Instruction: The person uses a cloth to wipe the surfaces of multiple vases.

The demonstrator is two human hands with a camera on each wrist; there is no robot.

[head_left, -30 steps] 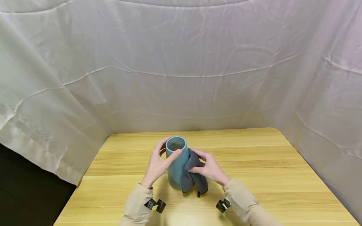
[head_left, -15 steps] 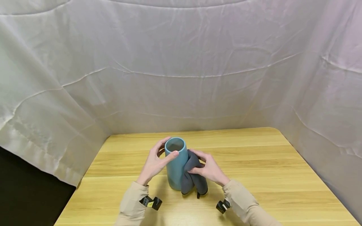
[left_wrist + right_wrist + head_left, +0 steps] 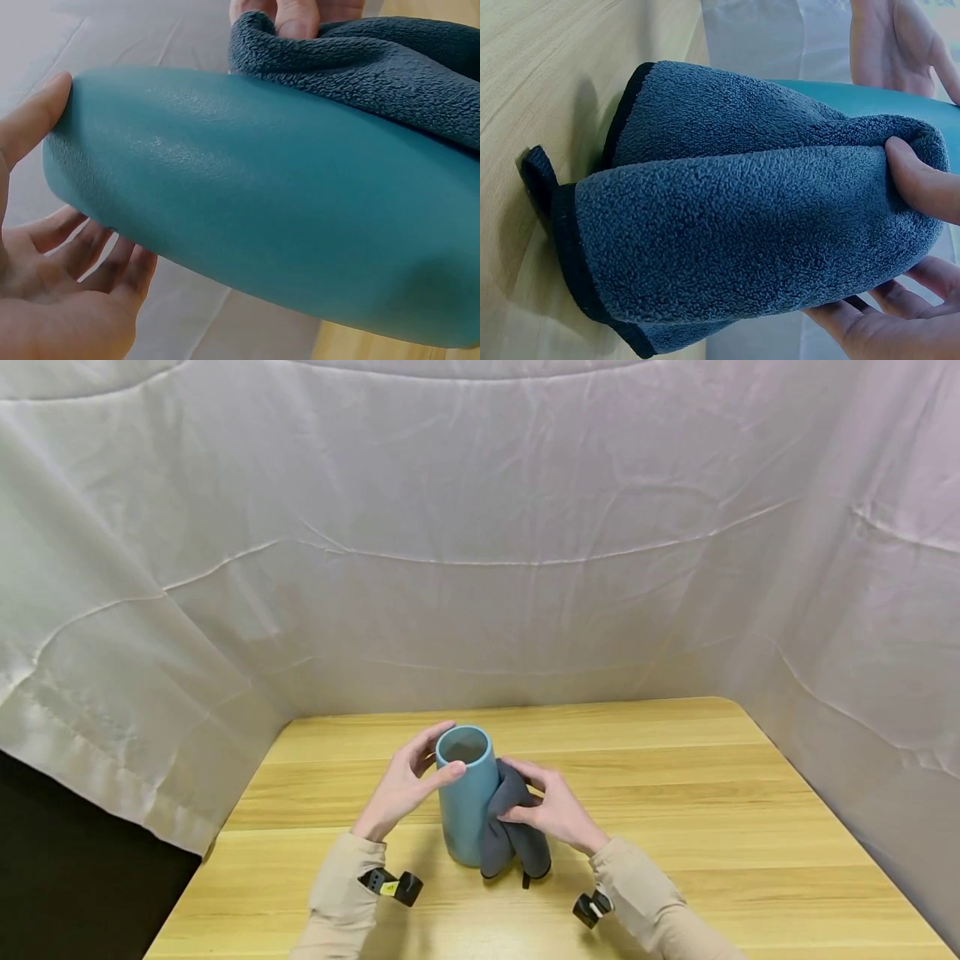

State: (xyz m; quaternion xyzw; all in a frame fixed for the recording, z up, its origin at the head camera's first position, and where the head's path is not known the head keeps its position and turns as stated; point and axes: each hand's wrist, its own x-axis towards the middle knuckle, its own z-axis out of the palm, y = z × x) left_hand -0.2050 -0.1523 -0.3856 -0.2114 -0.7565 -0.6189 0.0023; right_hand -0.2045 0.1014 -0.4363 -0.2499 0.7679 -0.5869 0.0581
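One vase between spread left fingers; right fingers pinch cloth.

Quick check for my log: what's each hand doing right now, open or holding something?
Left hand: holding the blue vase near its rim, thumb and fingers around it.
Right hand: holding the dark cloth between thumb and fingers.

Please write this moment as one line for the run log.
left hand: grips blue container near rim | right hand: pinches dark cloth beside container | blue container: upright on wood-grain table
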